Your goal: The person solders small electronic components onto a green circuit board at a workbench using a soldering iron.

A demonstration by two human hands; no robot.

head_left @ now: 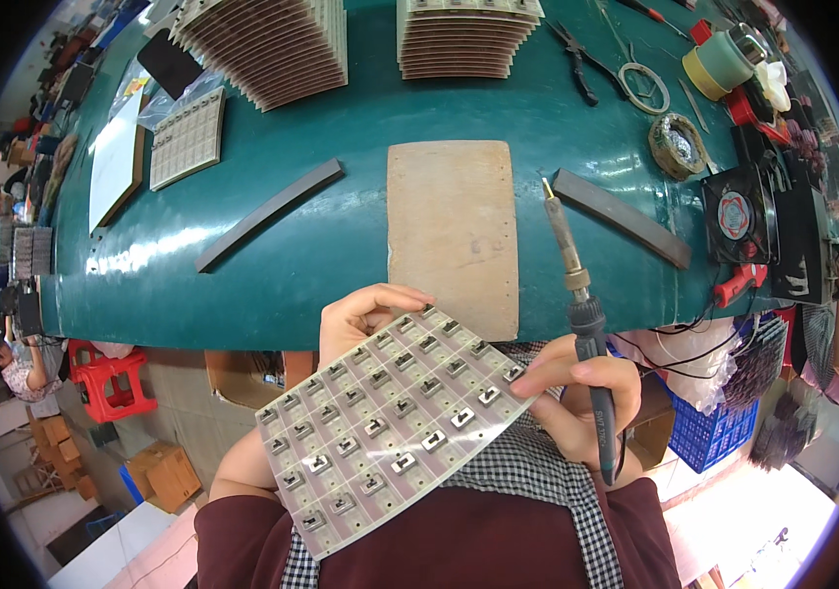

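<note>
A panel of small circuit boards (395,417), with rows of small slide switches on it, is held tilted in front of my chest. My left hand (360,319) is closed on its upper left edge, with part of the fingers behind it. In my right hand (576,393) is a soldering iron (588,324), its tip pointing up and away from me. The fingers of that same hand also touch the panel's right corner. Just beyond the panel lies a flat wooden board (451,231) on the green table (360,236).
Dark bars (272,216) flank the wooden board. At the back stand two stacks of panels (292,49); another panel (187,137) lies at left. Pliers (576,64), a solder roll (676,147), a small fan (736,214) and a red-handled tool (738,285) are at right.
</note>
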